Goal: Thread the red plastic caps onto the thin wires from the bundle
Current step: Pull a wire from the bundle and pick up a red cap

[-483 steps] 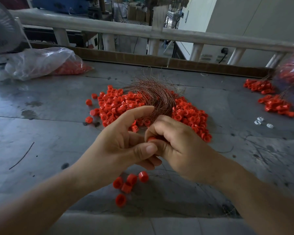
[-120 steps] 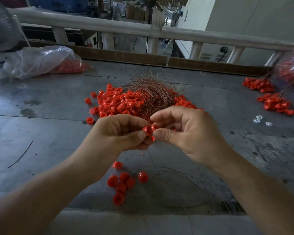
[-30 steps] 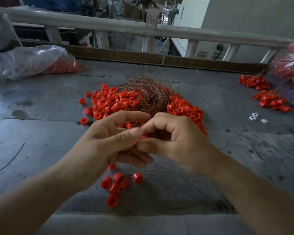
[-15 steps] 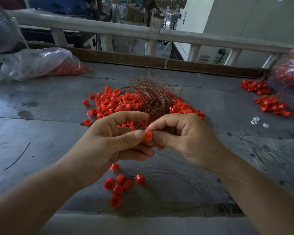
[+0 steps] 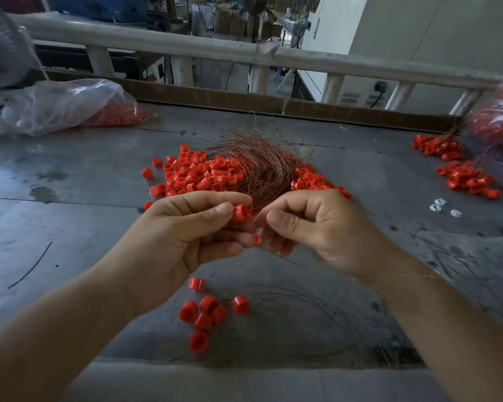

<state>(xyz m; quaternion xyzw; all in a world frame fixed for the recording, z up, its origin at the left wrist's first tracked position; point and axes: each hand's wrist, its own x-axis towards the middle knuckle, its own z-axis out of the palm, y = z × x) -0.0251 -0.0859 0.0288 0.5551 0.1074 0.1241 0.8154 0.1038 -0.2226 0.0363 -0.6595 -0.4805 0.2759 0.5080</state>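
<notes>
My left hand (image 5: 186,236) pinches a red cap (image 5: 240,212) between thumb and forefinger, above the table. My right hand (image 5: 317,227) is just right of it, thumb and forefinger pinched together, seemingly on a thin wire too fine to see clearly. A second red cap (image 5: 257,238) shows between the lower fingers of both hands. Behind the hands lies the copper wire bundle (image 5: 262,166) on a pile of loose red caps (image 5: 198,175). Several caps on thin wires (image 5: 206,314) lie near the table's front edge.
A clear plastic bag of red caps (image 5: 70,108) lies at the back left. More red caps on wires (image 5: 459,175) and a red-filled bag (image 5: 500,120) sit at the right, with small white parts (image 5: 442,207) nearby. A loose wire piece (image 5: 31,265) lies at left.
The hands have drawn slightly apart. The cap now stays in my left hand's pinch, while my right thumb and forefinger have come off it and pinch just to its right.
</notes>
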